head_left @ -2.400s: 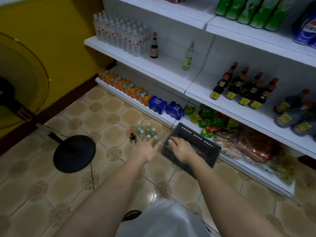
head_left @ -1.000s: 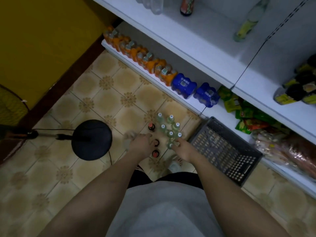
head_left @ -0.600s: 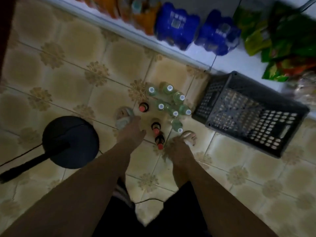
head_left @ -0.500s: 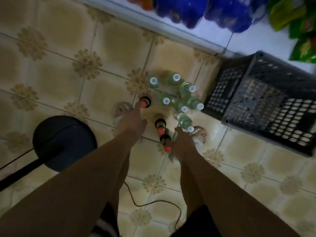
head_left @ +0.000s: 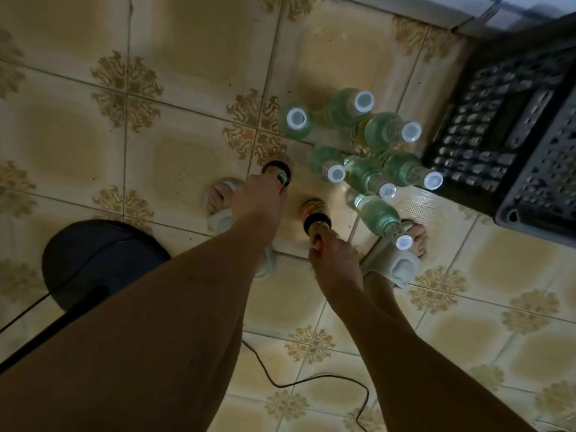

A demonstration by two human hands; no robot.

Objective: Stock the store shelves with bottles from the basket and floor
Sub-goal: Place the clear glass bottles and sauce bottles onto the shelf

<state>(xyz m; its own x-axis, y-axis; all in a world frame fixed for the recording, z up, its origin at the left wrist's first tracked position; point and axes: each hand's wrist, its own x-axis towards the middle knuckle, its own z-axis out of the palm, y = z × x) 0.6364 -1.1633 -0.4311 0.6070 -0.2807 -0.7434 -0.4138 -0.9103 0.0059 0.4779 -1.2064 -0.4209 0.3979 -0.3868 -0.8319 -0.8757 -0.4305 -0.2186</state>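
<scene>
— Hands? 
— Left hand [head_left: 255, 198] is gripping a dark red-capped glass bottle [head_left: 277, 174]; right hand [head_left: 335, 257] is gripping another [head_left: 316, 218], both arms reaching down.
— Location?
— Standing beside the clear white-capped bottles [head_left: 367, 179].

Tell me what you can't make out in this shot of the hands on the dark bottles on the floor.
All in the head view:
- Caps of the two dark bottles: the left hand covers the top of the left dark bottle; the right hand covers that of the right dark bottle.
- Labels on the dark bottles: too dim and small to read.
- Basket: cut off by the right edge, so its contents are uncertain.
- Shelves: almost wholly out of frame.
</scene>
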